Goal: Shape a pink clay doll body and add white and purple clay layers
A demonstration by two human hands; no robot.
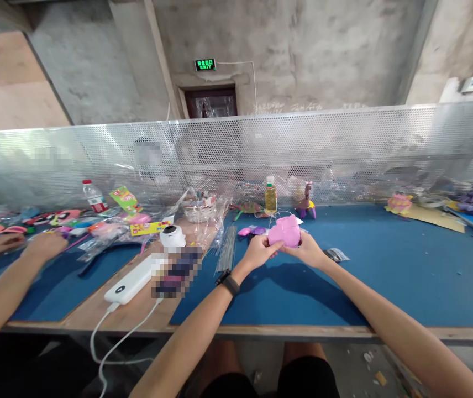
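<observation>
Co-worker's hand (46, 246): far left of the yellow bottle (270, 198), fingers bent, their hold unclear. Power bank (137, 280): white, left of the bottle and nearer the person; its cable (93, 336) hangs down, and a passing left forearm (197, 326) could snag it and drag the bank along. Basket (200, 213): left of the bottle, plastic film about it. Wires (227, 249): thin, loose, left of the bottle and nearer; a sideways knock could scatter them. Left hand (257, 251): nearer than the bottle, slightly left; fingers closed on the pink piece, thumb on its face. Pink piece (285, 229): raised, nearer than the bottle, slightly right; it looks soft, so hard thumb pressure could dent or tear it. Right hand (309, 250): nearer and right of the bottle; closed on the piece's lower right, fingertips partly hidden; uneven pulling could warp it. Packet (336, 255): dark, right of the bottle and nearer, easily swept aside by the right wrist.
</observation>
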